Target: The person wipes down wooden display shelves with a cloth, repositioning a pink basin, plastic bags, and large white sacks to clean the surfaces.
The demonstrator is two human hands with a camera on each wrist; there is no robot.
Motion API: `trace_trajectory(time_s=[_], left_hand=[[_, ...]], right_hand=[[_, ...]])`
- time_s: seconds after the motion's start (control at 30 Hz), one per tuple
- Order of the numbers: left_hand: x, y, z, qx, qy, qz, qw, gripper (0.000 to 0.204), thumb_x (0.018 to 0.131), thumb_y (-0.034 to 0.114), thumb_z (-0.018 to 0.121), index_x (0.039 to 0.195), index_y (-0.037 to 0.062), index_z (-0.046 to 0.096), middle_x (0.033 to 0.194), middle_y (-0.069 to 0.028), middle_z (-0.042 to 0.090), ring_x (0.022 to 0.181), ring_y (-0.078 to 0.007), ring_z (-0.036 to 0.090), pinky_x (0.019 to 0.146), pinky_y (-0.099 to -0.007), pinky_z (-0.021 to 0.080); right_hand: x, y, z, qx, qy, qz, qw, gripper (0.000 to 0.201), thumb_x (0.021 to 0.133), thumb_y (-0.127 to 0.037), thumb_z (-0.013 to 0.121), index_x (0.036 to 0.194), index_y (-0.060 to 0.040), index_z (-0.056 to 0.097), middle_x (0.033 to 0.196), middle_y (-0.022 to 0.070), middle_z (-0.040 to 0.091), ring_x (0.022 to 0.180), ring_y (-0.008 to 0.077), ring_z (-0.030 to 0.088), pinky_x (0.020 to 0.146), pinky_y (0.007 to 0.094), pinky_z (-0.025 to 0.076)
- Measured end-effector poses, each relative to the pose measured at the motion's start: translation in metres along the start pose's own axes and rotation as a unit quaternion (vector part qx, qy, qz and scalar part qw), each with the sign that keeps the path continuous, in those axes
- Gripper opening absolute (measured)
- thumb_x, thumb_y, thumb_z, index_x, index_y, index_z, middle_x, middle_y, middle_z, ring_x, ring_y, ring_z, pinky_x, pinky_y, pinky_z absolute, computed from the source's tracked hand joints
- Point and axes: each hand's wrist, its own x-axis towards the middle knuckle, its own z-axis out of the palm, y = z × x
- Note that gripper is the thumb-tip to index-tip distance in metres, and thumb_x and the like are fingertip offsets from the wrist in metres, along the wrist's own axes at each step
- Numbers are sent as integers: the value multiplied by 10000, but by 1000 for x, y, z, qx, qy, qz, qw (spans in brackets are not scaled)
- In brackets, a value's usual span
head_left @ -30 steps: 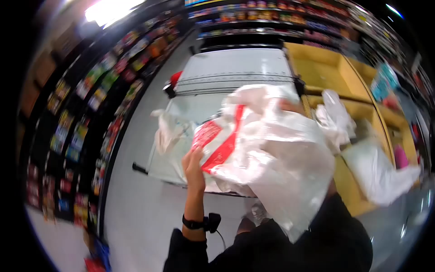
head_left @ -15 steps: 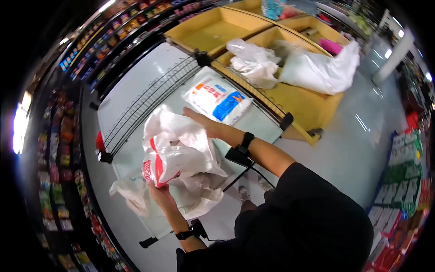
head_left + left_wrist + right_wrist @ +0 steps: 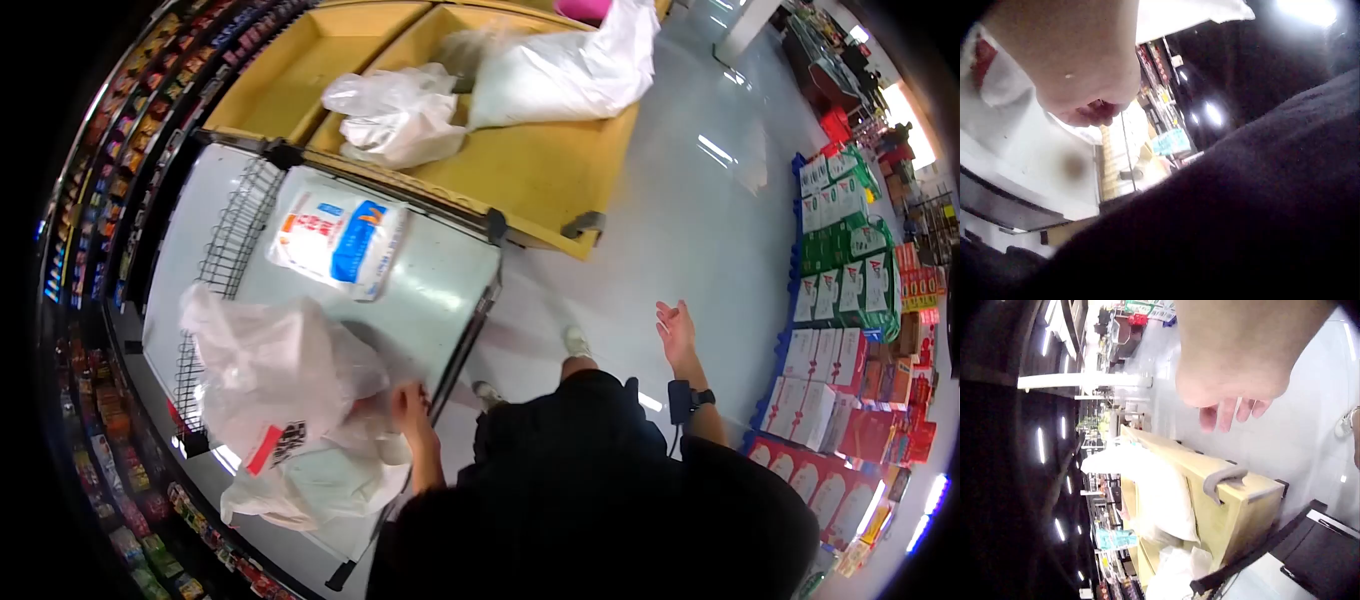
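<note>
My left hand [image 3: 412, 410] is at the near edge of the white table, fingers curled at the side of a crumpled white plastic bag [image 3: 270, 375] with a red printed patch. In the left wrist view, white plastic shows on both sides of that hand [image 3: 1091, 81]; the pinch itself is hidden. Out to the right, over the floor, my right hand [image 3: 677, 332] holds nothing, its fingers loosely spread. Farther along the table lies a white packet [image 3: 335, 230] with red lettering and a blue panel. A second whitish bag [image 3: 320, 485] lies beneath the first.
Yellow bins [image 3: 530, 175] adjoin the table [image 3: 440, 270], holding a crumpled clear-white bag [image 3: 400, 115] and a large full white sack [image 3: 560, 75]. A wire divider [image 3: 235, 225] crosses the table. Stacked cartons [image 3: 840, 300] line the right; stocked shelves [image 3: 110, 400] the left.
My view has swung to the right. The right hand has left the plastic bag and moved out over the floor, while the left hand stays beside the bag, which has come nearer the divider.
</note>
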Motion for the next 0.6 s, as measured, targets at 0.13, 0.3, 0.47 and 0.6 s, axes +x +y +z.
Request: trace_trajectory(time_s=[0.13, 0.3, 0.47, 0.6], left_hand=[[41, -3, 111, 102, -129, 59, 985, 388, 805, -10, 504, 1189, 29, 458, 1122, -68, 495, 877, -142, 520, 803, -266, 434], [65, -7, 258, 98, -215, 29, 971, 356, 760, 29, 554, 1110, 18, 489, 1038, -84, 509, 865, -176, 544, 744, -268, 455], [69, -84, 351, 360, -276, 243, 857, 468, 698, 76, 612, 1136, 6, 463, 1060, -214, 499, 962, -347, 512, 831, -390, 426], [83, -117, 377, 415, -256, 173, 856, 488, 695, 132, 630, 1138, 12, 462, 1098, -244, 483, 1052, -420, 439, 897, -433, 369]], right_hand=[[42, -17, -18, -3, -20, 18, 1000, 301, 855, -278, 535, 1094, -95, 535, 1003, 51, 565, 1020, 176, 494, 832, 341, 408], [82, -56, 6, -252, -159, 13, 954, 329, 795, -236, 579, 1077, -71, 543, 915, 27, 588, 767, 135, 574, 668, 270, 448], [129, -76, 20, -337, -210, -19, 918, 246, 785, -188, 578, 976, -34, 589, 844, 54, 611, 709, 135, 591, 638, 262, 463], [148, -81, 49, -345, -214, -27, 913, 218, 782, -159, 569, 940, -12, 601, 808, 74, 623, 696, 147, 597, 647, 269, 474]])
